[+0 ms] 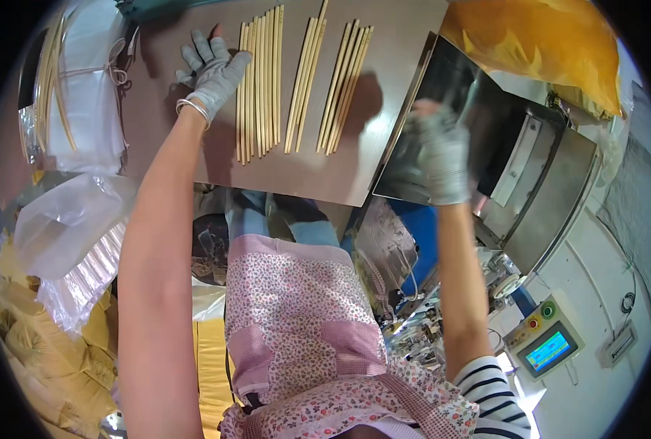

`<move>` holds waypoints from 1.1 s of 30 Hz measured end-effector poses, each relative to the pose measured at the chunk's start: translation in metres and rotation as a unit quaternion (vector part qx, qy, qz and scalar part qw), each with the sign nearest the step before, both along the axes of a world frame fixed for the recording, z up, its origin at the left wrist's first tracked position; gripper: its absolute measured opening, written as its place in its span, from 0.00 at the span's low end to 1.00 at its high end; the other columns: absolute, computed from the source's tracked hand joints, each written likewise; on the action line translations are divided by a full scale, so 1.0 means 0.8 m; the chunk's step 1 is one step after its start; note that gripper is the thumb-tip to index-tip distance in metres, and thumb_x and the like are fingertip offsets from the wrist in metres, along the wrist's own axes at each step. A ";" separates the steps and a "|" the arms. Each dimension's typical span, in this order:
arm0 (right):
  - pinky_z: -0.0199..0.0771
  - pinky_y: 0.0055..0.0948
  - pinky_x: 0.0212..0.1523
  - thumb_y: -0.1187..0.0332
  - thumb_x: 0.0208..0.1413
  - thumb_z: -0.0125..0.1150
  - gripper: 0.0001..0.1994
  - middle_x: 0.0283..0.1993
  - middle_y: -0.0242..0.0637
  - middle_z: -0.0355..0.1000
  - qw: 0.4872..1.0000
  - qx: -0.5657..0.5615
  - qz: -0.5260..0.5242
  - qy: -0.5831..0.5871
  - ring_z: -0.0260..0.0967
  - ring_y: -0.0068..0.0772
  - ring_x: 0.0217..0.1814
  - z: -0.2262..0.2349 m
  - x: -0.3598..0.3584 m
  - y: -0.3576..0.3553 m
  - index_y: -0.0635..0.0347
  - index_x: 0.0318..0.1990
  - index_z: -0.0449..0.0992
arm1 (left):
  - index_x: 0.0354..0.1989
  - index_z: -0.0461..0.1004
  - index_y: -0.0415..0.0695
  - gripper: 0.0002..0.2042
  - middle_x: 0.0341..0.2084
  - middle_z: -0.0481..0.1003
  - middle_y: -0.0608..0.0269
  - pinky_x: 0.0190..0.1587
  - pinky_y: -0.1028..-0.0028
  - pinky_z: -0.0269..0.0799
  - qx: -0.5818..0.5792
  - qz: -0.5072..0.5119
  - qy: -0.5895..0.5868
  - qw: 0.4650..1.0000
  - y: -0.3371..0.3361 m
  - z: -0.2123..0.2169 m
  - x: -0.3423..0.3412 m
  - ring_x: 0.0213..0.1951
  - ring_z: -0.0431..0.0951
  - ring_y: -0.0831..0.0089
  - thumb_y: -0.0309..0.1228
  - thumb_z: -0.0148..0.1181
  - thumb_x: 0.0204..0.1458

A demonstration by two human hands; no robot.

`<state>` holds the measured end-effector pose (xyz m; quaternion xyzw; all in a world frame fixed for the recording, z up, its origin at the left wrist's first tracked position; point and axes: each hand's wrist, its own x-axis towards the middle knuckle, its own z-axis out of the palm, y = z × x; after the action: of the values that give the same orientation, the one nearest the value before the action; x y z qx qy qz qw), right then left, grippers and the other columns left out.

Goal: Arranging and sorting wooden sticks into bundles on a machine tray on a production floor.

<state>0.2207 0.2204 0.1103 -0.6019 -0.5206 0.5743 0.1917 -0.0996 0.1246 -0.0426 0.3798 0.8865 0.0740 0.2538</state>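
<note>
Thin pale wooden sticks, like chopsticks, lie side by side on the brown table in three groups. The widest group (260, 88) is at the left, a narrower one (306, 84) in the middle and another (345, 88) at the right. My left hand (217, 73), in a light glove with bare fingertips, rests open on the table with fingers spread. Its thumb touches the edge of the widest group. My right hand (442, 154), also gloved, is over the dark shiny metal tray (406, 168) right of the table. Motion smears its fingers, so any hold is hidden.
A steel machine housing (559, 197) stands at the right, with a control panel (547, 345) below it. An orange-yellow bag (537, 44) sits at the far right. Tied plastic sleeves (91, 95) and a clear bag (73, 219) are at the left.
</note>
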 end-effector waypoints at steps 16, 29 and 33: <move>0.70 0.24 0.36 0.67 0.56 0.55 0.14 0.34 0.40 0.74 0.938 0.273 0.075 -0.202 0.70 0.25 0.33 -0.122 -0.042 -0.052 0.60 0.49 0.73 | 0.68 0.40 0.44 0.45 0.69 0.31 0.49 0.63 0.41 0.26 -0.078 0.020 -0.019 0.997 0.016 0.026 0.003 0.69 0.27 0.46 0.52 0.54 0.44; 0.70 0.35 0.35 0.69 0.43 0.63 0.09 0.30 0.43 0.71 0.922 0.263 0.168 -0.227 0.69 0.42 0.30 -0.110 -0.165 -0.135 0.62 0.33 0.77 | 0.67 0.41 0.44 0.46 0.69 0.29 0.50 0.63 0.41 0.28 -0.075 0.010 -0.017 0.997 0.018 0.045 0.012 0.69 0.27 0.46 0.51 0.56 0.44; 0.70 0.38 0.36 0.67 0.43 0.63 0.10 0.30 0.45 0.71 0.906 0.274 0.176 -0.270 0.70 0.44 0.31 -0.113 -0.170 -0.132 0.61 0.32 0.77 | 0.67 0.42 0.43 0.45 0.69 0.29 0.50 0.63 0.41 0.28 -0.062 0.017 -0.035 0.997 0.020 0.045 0.016 0.69 0.27 0.46 0.51 0.56 0.43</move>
<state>0.0846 0.1146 0.0201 -0.5560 -0.7869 0.2495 0.0970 -0.0867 0.1407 -0.0064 0.3457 0.8861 0.0362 0.3066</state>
